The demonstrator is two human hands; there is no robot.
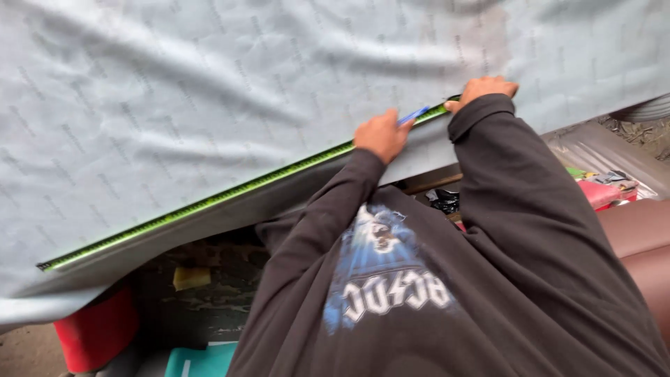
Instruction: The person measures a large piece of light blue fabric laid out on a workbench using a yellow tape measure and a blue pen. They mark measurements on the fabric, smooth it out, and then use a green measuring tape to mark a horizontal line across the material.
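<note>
Left hand (380, 134) is closed around a blue pen (413, 115), tip against a green measuring tape (209, 199) running along the near edge of the pale grey fabric sheet (209, 91). Right hand (481, 89) presses flat on the tape's far end, fingers bent. Below the edge: a red container (98, 331), a yellow block (190, 277), brown seating (638, 237).

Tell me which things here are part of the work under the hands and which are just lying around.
In use:
grey sheet
green ruler
blue pen in the left hand
right hand pressing the ruler's end

Lying about:
red container
yellow sponge
teal item
red and green clutter
brown seat
</note>
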